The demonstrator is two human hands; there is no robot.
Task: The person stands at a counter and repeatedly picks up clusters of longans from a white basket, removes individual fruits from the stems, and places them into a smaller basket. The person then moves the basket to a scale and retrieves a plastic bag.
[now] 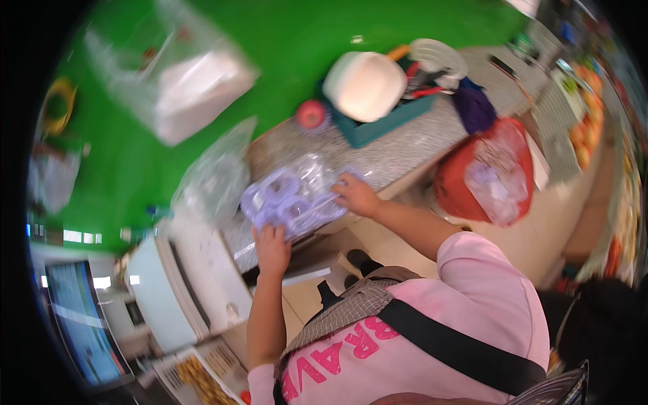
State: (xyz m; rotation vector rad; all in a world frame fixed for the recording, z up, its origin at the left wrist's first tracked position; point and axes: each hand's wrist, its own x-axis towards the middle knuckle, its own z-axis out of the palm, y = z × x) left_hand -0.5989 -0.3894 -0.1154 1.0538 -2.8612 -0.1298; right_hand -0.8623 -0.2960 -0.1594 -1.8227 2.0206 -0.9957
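Observation:
On the grey speckled counter (405, 147) lies a clear plastic package with purple foam fruit nets (281, 202) in it. My left hand (272, 248) rests at its near left edge, fingers touching the purple nets. At the right end of the package is my right hand (356, 195), its fingers bent on the plastic; whether it grips is unclear through the blur. A red apple (310, 115) in a purple net stands behind the package. Beside the apple, white foam trays (365, 86) are stacked in a teal basket (390, 124).
A red bin (450, 182) lined with a plastic bag stands right of the counter. Clear bags (217, 177) hang at the left end, near a white appliance (162, 293). A larger bag with white contents (197, 86) is over the green surface. Orange fruit (582, 136) is at far right.

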